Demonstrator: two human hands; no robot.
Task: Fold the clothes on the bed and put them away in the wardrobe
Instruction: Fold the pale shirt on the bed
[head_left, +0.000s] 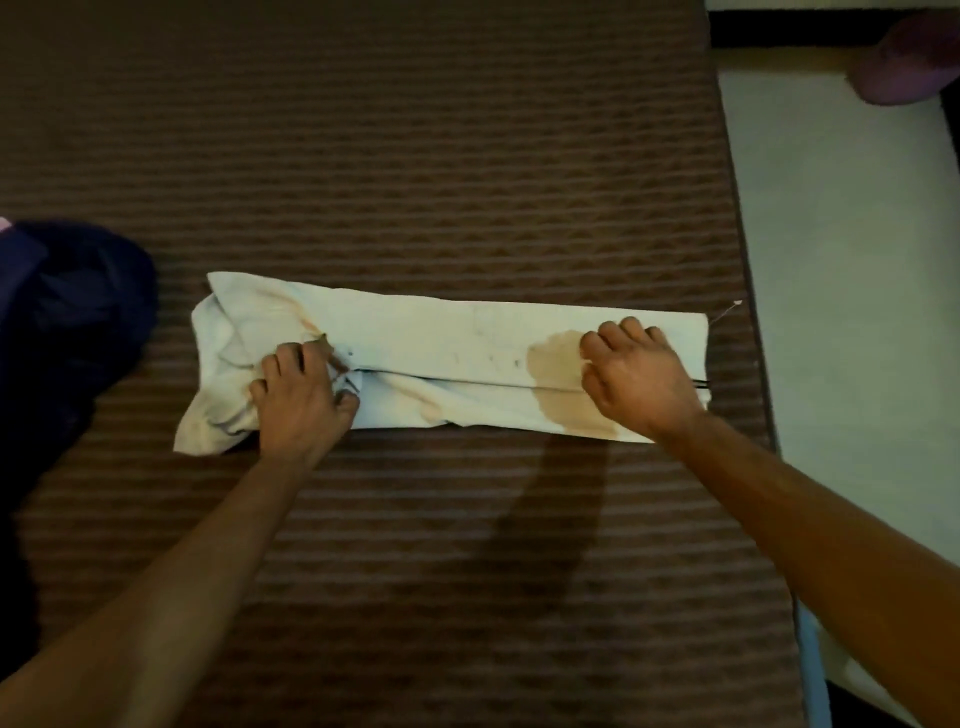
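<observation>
A white garment (447, 343) with a brown stain lies folded into a long strip across the brown striped bed (415, 156). My left hand (304, 387) grips bunched cloth near the strip's left, crumpled end, fingers curled into the fabric. My right hand (634, 376) rests near the right end, beside the stain, with its fingers curled over the cloth. A dark blue heap of clothes (72, 322) lies at the bed's left edge.
The bed's right edge runs down the frame, with pale floor (841, 312) beyond it. A purple slipper-like object (909, 57) sits on the floor at the top right. Bare bedcover stretches in front of and behind the garment.
</observation>
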